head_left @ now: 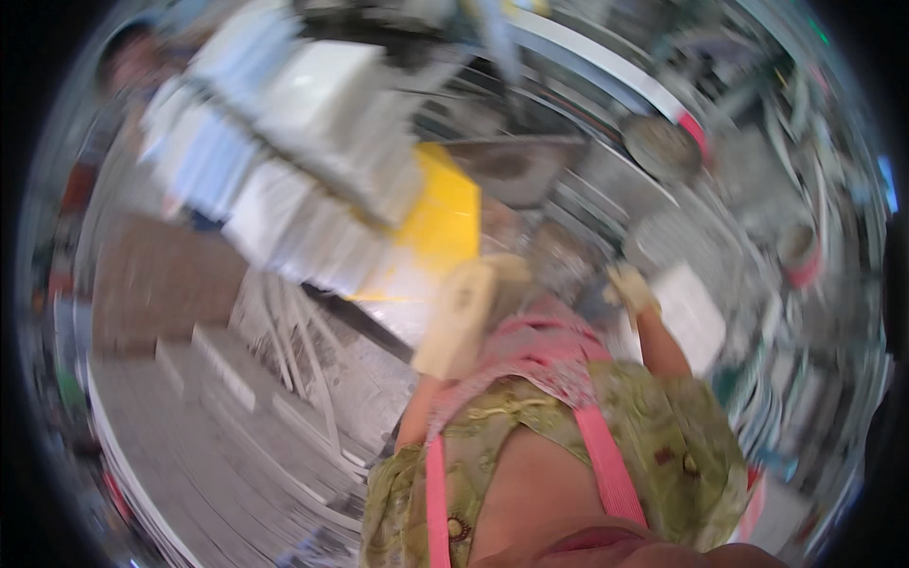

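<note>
The gloved left hand [464, 298] is nearest the yellow panel [445, 204]; blur hides its fingers, so I cannot tell whether its grip is apart or together. The right hand [632, 290], also gloved, is near the white sheet [689, 322]; whether that grip clamps anything, I cannot tell either. A shiny bundle [561, 254] lies between the hands, perhaps placed there to suit the reach of both. White stacks [331, 90] stand beside the panel, probably packed flat together for steadiness.
</note>
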The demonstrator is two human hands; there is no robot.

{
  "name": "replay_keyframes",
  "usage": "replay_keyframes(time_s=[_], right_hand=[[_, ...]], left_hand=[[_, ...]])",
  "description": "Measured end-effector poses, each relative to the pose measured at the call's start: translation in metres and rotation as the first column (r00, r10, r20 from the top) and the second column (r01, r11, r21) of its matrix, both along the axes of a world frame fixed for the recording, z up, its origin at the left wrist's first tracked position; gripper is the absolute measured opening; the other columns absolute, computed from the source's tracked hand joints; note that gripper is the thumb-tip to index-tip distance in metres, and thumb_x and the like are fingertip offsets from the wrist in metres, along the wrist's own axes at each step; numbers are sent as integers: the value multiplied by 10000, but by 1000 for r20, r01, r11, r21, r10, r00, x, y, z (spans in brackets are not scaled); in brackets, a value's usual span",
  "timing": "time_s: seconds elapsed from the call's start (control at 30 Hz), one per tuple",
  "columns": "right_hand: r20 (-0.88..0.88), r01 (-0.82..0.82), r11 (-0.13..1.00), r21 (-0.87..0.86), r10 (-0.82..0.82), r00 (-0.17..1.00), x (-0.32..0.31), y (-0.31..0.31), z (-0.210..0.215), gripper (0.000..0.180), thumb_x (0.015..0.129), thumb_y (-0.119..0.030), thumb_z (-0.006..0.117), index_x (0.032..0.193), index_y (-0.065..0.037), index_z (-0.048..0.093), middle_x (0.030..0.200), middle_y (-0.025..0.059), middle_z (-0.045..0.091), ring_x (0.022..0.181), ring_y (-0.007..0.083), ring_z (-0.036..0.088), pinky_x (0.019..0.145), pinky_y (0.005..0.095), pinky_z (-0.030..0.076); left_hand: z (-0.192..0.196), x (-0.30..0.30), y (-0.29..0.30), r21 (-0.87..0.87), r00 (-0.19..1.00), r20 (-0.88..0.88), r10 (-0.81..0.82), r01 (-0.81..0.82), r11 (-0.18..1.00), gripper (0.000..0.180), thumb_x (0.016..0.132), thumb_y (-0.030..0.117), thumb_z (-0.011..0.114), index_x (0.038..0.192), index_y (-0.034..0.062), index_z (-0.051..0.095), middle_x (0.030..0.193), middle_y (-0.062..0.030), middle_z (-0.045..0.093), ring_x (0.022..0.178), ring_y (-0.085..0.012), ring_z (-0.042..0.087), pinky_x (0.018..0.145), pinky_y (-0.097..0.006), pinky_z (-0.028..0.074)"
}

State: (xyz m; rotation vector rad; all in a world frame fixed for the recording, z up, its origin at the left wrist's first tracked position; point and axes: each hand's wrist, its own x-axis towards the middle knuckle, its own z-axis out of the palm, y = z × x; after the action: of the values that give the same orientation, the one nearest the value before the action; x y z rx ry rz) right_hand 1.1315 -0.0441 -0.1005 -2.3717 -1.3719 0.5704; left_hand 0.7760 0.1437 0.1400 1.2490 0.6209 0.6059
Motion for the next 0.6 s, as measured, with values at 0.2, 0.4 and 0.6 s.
replay_keyframes(time_s=[0.2, 0.4, 0.6], right_hand=[[-188, 317, 924, 214, -280, 942, 126, 94, 48, 449, 993, -363, 604, 1243, 9, 629, 891, 142, 731, 750, 210, 680, 712, 343, 537], [595, 108, 975, 195, -205, 777, 287, 159, 101, 835, 828, -227, 759, 1551, -110, 357, 1576, 158, 409, 1461, 331, 376, 1170, 427, 334], [620, -81, 994, -78, 112, 776, 378, 219, 107, 900, 812, -162, 772, 1578, -149, 299, 1626, 133, 321, 1482, 331, 333, 1174, 434, 349]], left_hand=[[4, 38, 23, 279, 956, -186, 227, -170, 945, 559, 1066, 428, 383, 1126, -34, 694, 1107, -141, 727, 1119, -266, 640, 1041, -382, 431], [-9, 118, 50, 473, 811, -300, 503, -331, 816, 580, 1084, 411, 315, 1136, -39, 676, 1085, -147, 732, 1095, -281, 646, 1065, -405, 419], [-13, 247, 89, 220, 757, -289, 586, -544, 810, 597, 1100, 431, 313, 1151, -54, 657, 990, -202, 740, 1004, -262, 688, 1009, -394, 476]])
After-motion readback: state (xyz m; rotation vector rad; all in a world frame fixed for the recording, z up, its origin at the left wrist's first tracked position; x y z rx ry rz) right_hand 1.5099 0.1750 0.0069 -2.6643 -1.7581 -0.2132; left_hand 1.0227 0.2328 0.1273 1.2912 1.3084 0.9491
